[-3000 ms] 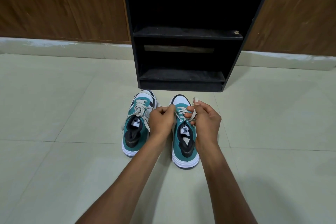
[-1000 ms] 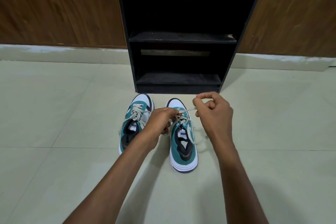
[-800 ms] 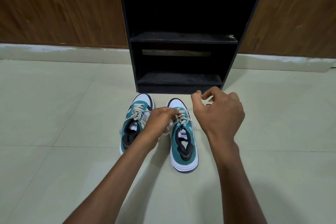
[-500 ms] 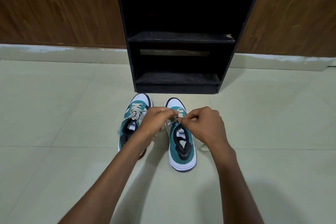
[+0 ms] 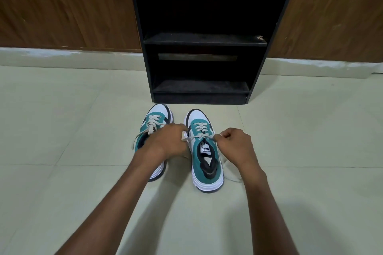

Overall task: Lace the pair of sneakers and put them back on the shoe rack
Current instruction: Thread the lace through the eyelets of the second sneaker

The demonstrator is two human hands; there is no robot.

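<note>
Two teal-and-white sneakers stand side by side on the floor, toes toward the black shoe rack (image 5: 202, 41). The left sneaker (image 5: 154, 122) is laced, and my left forearm covers its heel. The right sneaker (image 5: 204, 149) has a beige lace (image 5: 200, 135) crossing its top eyelets. My left hand (image 5: 165, 142) pinches one end of that lace at the shoe's left side. My right hand (image 5: 235, 144) pinches the other end at the shoe's right side. The lace runs taut between them, and a loose length trails on the floor under my right wrist.
The rack's two lower shelves are bare, and its base stands just beyond the toes. Brown wood panels (image 5: 62, 6) flank the rack above a pale skirting. Pale floor tiles (image 5: 62, 120) spread to both sides.
My hands, close together over the right sneaker's tongue half a second ago, have pulled apart sideways, drawing the lace taut across the top eyelets. The sneakers have stayed in place.
</note>
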